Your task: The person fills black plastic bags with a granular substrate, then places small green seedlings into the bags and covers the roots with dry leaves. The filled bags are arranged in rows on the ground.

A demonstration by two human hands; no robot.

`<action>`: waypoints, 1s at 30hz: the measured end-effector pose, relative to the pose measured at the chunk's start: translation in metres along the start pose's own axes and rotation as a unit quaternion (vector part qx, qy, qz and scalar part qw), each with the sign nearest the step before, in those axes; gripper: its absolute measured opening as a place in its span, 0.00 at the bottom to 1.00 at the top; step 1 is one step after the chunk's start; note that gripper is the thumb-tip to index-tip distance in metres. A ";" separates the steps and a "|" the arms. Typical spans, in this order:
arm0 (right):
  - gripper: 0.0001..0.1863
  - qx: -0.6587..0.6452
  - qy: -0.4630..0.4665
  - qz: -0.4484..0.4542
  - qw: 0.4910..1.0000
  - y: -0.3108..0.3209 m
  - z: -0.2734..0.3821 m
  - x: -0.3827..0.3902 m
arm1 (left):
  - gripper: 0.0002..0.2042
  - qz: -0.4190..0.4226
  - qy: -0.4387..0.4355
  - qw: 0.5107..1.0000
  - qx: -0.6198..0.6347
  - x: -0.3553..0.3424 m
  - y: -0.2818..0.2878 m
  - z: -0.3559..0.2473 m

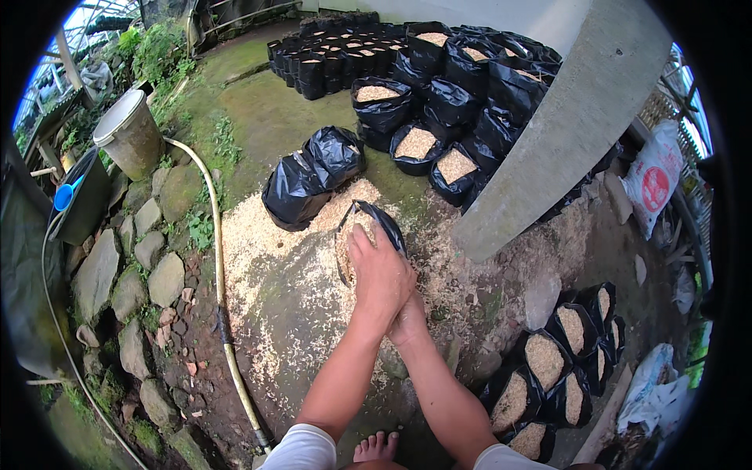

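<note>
An upright black plastic bag filled with pale shavings sits in front of me among spilled material. My left hand is at its mouth, fingers bent over the filling and against the bag's inner rim. My right hand is just below and behind the left, at the bag's near right side; its fingers are mostly hidden. Two folded-over black bags stand just beyond, to the left.
Many filled black bags are piled behind, more at lower right. A leaning grey slab juts in from upper right beside a white sack. A hose, stones, lidded bucket and dark tub lie left.
</note>
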State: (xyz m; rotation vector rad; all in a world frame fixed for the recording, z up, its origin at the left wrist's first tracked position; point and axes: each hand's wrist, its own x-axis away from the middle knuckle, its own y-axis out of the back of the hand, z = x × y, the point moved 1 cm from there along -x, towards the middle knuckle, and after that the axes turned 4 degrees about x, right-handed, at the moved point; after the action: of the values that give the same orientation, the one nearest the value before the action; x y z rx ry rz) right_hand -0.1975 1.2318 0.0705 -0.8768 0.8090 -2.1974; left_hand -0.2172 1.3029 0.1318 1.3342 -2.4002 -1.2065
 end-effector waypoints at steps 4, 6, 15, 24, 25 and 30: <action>0.31 0.100 -0.096 -0.070 0.988 0.006 -0.009 0.041 | 0.39 0.144 0.098 0.985 -0.008 0.029 0.002 0.009; 0.35 0.266 -0.098 -0.128 0.950 0.014 0.004 0.044 | 0.37 0.095 0.064 0.988 0.107 0.041 0.007 0.022; 0.17 0.778 0.264 -0.004 0.570 -0.016 0.075 -0.009 | 0.22 0.061 0.087 0.991 0.085 0.041 0.074 0.062; 0.38 0.738 0.112 0.063 0.662 -0.004 0.089 -0.088 | 0.37 0.183 0.153 0.971 0.007 0.117 0.111 0.100; 0.44 0.781 0.167 -0.011 0.602 0.004 0.083 -0.105 | 0.38 0.129 0.207 0.963 0.112 0.120 0.108 0.106; 0.51 0.875 0.166 0.142 0.433 0.026 0.033 -0.160 | 0.41 0.090 0.237 0.962 0.103 0.142 0.102 0.113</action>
State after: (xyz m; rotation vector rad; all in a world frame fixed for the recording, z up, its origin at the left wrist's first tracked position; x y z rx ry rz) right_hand -0.0716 1.3232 0.0133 0.7603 -1.2058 -1.5514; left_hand -0.4213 1.2885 0.0940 1.2461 -2.2676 -0.5227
